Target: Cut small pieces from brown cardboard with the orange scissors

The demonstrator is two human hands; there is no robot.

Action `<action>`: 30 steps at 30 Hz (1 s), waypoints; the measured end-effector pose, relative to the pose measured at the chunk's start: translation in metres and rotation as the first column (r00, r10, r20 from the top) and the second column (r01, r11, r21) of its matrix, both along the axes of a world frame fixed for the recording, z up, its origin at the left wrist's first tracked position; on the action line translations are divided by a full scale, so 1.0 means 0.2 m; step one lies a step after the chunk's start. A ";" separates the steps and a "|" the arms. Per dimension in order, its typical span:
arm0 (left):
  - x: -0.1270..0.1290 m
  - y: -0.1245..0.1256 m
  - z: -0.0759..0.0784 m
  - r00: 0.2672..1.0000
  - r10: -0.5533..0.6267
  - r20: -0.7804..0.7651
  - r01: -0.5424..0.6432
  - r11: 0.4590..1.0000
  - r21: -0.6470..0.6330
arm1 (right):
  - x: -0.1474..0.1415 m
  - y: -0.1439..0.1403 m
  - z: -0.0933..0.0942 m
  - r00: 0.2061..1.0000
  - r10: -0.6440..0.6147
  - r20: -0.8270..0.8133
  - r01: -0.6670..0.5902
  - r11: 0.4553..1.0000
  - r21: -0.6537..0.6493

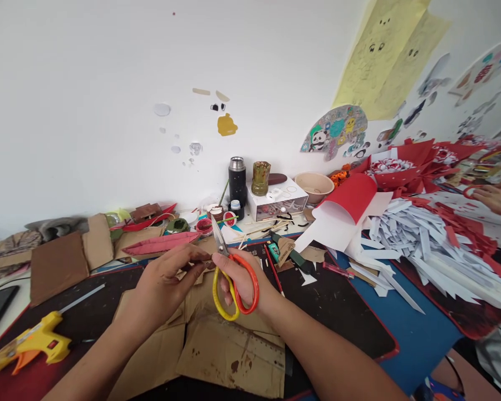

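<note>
My right hand (244, 281) grips a pair of scissors (229, 278) with one orange and one yellow handle loop, blades pointing up and away. My left hand (167, 284) pinches a small brown cardboard piece (199, 273) right at the base of the blades. Both hands hover over flat sheets of brown cardboard (217, 345) lying on a dark mat (338, 312).
A yellow glue gun (29, 342) lies at the left front. Red folded paper (158, 244), paint pots, a black flask (237, 181) and a white box (281, 203) sit behind. White and red paper strips (434, 245) pile up right, where another person's hand (499, 199) rests.
</note>
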State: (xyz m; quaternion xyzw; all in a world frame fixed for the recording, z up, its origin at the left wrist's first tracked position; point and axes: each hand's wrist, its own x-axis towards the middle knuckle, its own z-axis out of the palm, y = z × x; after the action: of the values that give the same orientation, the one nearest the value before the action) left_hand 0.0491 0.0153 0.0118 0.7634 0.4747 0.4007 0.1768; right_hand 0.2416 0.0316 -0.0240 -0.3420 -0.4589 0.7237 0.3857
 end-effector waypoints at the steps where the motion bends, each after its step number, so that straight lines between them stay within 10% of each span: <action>1: 0.00 0.00 0.00 1.000 -0.012 0.000 0.012 1.000 -0.007 | 0.00 0.00 0.00 1.000 -0.004 -0.004 0.004 1.000 -0.004; 9: -0.05 0.04 0.02 0.968 -0.047 0.246 0.143 0.911 -0.388 | 0.01 0.01 -0.01 0.999 -0.032 -0.025 0.033 0.999 0.026; 24: -0.07 0.06 0.04 0.974 -0.063 0.219 0.185 0.779 -0.599 | -0.01 -0.01 -0.03 1.000 -0.001 0.027 -0.002 0.994 0.107; 30: -0.09 0.09 0.02 0.922 0.141 0.362 0.079 0.844 -0.530 | -0.02 -0.01 -0.06 0.999 0.048 0.005 -0.048 0.994 0.102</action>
State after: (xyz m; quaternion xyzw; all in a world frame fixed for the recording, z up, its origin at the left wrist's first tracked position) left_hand 0.0312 0.0327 0.0164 0.5813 0.5354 0.3979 0.4659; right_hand 0.2385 0.0288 -0.0352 -0.3116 -0.5038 0.7080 0.3846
